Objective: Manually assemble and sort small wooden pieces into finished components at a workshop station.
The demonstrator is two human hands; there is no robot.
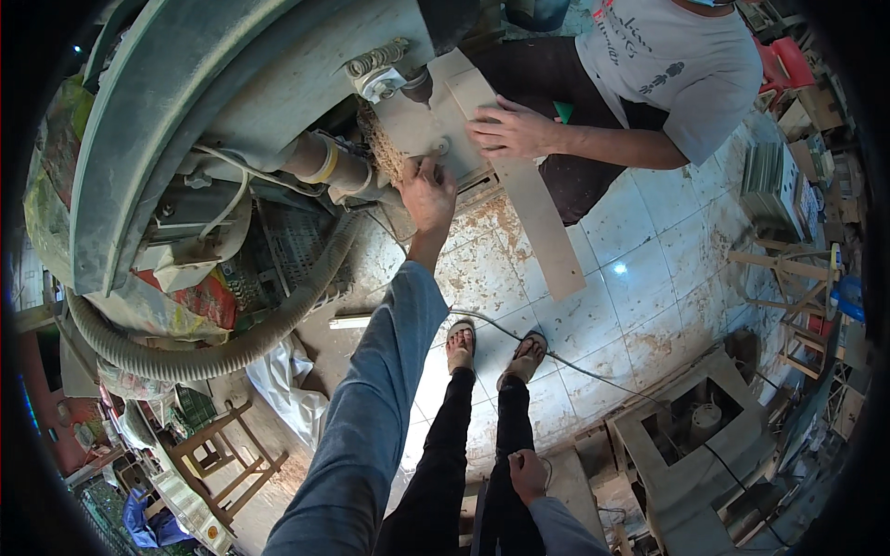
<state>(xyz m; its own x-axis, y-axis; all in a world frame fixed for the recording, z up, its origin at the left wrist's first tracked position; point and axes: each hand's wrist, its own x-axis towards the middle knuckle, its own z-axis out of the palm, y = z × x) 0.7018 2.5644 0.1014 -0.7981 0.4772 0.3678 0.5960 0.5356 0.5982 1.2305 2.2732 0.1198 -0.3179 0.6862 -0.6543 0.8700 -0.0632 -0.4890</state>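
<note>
My left hand (428,196) reaches out to the machine's flat table (403,120), its fingers curled down beside a small pale round piece (443,145). Whatever lies between those fingers is hidden. A pile of wood shavings (378,144) lies just left of the hand. Above it hangs a dark chuck-like machine head (417,88). A long flat board (538,218) crosses the table's right side and juts out over the floor. Another person's hand (510,128) presses on that board. Low down by my thigh, my right hand (528,474) is closed, its inner side hidden.
A large grey-green machine body (176,102) fills the upper left, with a ribbed hose (232,366) curving below. A cable (593,369) crosses the tiled floor (593,324) past my feet. Wooden stools (227,459) stand lower left; a grey machine (686,435) is lower right.
</note>
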